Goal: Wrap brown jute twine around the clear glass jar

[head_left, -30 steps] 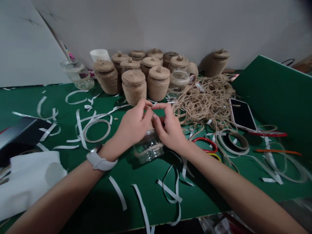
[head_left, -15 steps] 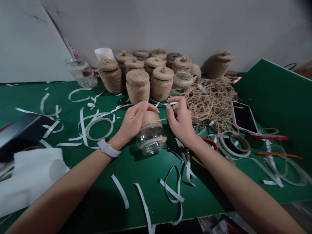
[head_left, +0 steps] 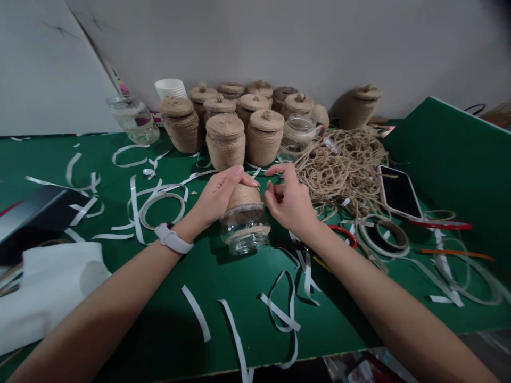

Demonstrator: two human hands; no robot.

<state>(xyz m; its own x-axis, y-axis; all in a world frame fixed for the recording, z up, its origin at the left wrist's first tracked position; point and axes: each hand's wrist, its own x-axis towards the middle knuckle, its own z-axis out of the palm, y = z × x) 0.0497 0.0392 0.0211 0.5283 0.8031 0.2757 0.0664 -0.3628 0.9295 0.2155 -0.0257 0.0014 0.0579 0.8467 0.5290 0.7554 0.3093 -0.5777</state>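
Observation:
A clear glass jar [head_left: 244, 230] lies tilted on the green table [head_left: 223, 276], its upper part wound with jute twine. My left hand [head_left: 217, 196], with a pale watch on the wrist, grips the wound end of the jar. My right hand [head_left: 288, 202] sits just right of the jar, fingers curled in a pinch on the thin twine strand. A loose tangle of jute twine [head_left: 343, 165] lies to the right of that hand.
Several twine-covered lidded jars [head_left: 225, 141] and bare glass jars [head_left: 131, 119] stand at the back. White paper strips [head_left: 279, 314], tape rolls [head_left: 162, 210], a phone [head_left: 399, 191], red scissors handles [head_left: 345, 234] and white cloth [head_left: 51, 287] litter the table. A raised green board [head_left: 459, 159] stands at right.
My right hand moved out to the right with the twine, then came back close to the jar. My left hand shifted from pinching above the jar to gripping its wound end.

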